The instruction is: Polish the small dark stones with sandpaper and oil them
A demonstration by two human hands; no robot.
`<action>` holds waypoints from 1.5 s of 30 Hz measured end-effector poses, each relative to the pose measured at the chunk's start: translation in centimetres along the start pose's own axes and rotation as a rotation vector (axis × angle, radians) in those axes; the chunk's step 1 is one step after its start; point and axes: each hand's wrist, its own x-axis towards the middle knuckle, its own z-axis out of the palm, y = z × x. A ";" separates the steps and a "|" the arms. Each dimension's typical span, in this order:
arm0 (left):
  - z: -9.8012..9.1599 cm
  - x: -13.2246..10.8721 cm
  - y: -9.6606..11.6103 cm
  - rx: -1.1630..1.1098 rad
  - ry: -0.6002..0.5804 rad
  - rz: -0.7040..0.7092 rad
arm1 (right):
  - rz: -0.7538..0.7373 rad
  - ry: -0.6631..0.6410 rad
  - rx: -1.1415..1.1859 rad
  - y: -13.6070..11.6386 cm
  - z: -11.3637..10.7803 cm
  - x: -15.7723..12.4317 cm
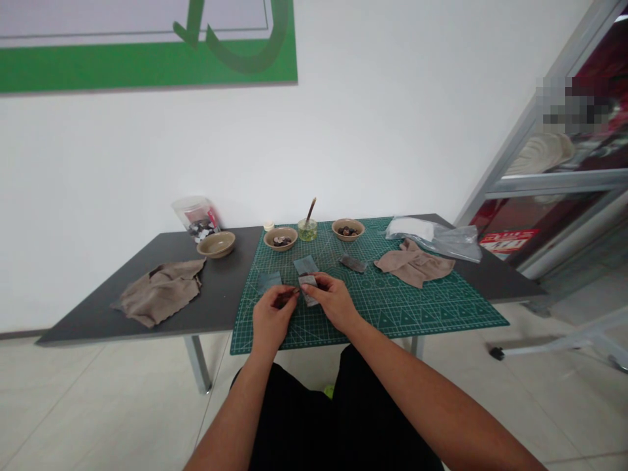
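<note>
Over the green cutting mat (pixel 392 307), my right hand (pixel 336 302) grips a small grey rectangular block (pixel 309 296), thumb on its upper face. My left hand (pixel 275 314) is closed in a pinch right beside the block's left edge. A small dark piece seems to be between its fingertips, too small to name. Just beyond the hands lie two blue-grey sheets, a left sheet (pixel 269 282) and a right sheet (pixel 305 264). A dark grey flat piece (pixel 352 263) rests on the mat to the right of them.
Tan bowls, a left one (pixel 280 239) and a right one (pixel 348 229), hold dark pieces. Between them stands a glass jar (pixel 307 230) with a brush. Brown cloths lie left (pixel 159 291) and right (pixel 415 263). A plastic bag (pixel 434 237), another bowl (pixel 216 244) and a clear tub (pixel 196 216) sit farther out.
</note>
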 end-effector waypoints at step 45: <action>-0.2 -0.4 -0.8 -0.035 0.049 0.031 | -0.246 0.098 -0.542 0.0 0.7 -1.9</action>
